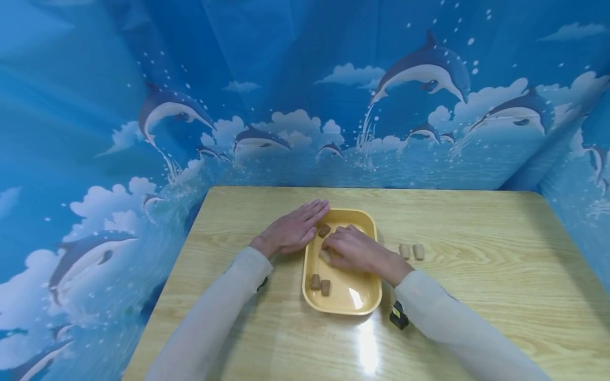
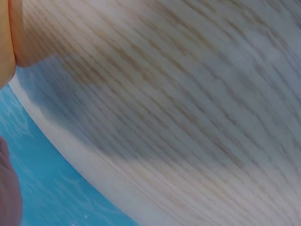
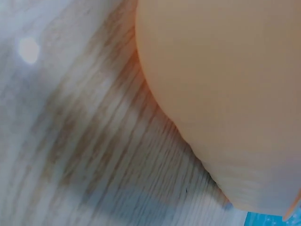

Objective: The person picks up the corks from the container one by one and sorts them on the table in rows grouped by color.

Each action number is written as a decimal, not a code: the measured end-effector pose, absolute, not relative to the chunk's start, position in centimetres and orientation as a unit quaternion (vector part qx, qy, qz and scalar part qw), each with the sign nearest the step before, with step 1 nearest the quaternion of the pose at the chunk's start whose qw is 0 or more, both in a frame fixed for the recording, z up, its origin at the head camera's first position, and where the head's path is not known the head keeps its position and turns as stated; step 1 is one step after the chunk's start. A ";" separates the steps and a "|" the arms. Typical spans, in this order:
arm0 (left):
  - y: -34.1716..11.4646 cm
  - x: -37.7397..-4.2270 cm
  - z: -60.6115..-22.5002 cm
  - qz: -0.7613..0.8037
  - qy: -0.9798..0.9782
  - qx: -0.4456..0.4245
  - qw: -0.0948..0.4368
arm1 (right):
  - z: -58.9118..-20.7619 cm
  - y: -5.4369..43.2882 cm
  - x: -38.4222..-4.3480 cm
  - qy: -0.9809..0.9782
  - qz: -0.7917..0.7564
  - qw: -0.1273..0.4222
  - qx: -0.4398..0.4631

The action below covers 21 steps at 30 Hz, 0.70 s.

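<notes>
Apparently midway, the right hand (image 1: 351, 248) pinched one pale peg (image 1: 326, 256) in the tray (image 1: 344, 283) holding three brown pegs (image 1: 325, 288), two tan pegs (image 1: 419, 252) outside; the left hand (image 1: 294, 227) lay straight-fingered.

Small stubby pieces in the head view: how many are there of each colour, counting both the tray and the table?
Brown pieces: 3, all in the tray
Pale pieces: 3, two on the table, one at the right hand
Total visible: 6
</notes>
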State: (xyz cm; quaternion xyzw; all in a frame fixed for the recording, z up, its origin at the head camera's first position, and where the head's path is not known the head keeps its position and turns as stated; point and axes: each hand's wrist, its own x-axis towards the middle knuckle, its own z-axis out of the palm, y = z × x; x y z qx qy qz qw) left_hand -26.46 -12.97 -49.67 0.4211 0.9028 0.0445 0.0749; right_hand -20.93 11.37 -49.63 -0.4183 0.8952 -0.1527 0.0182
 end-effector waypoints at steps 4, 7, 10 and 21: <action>-13.0 -26.5 -49.7 0.043 0.904 0.417 0.078 | -49.5 11.6 -20.6 0.896 -0.158 0.019 -0.414; -12.9 -26.5 -49.6 0.041 0.906 0.414 0.080 | -49.3 12.0 -20.2 0.897 -0.165 0.018 -0.411; -12.9 -26.5 -49.4 0.041 0.905 0.415 0.080 | -49.1 12.7 -19.8 0.897 -0.171 0.010 -0.407; -12.9 -26.4 -49.7 0.050 0.906 0.413 0.082 | -47.9 16.5 -18.7 0.902 -0.202 -0.029 -0.380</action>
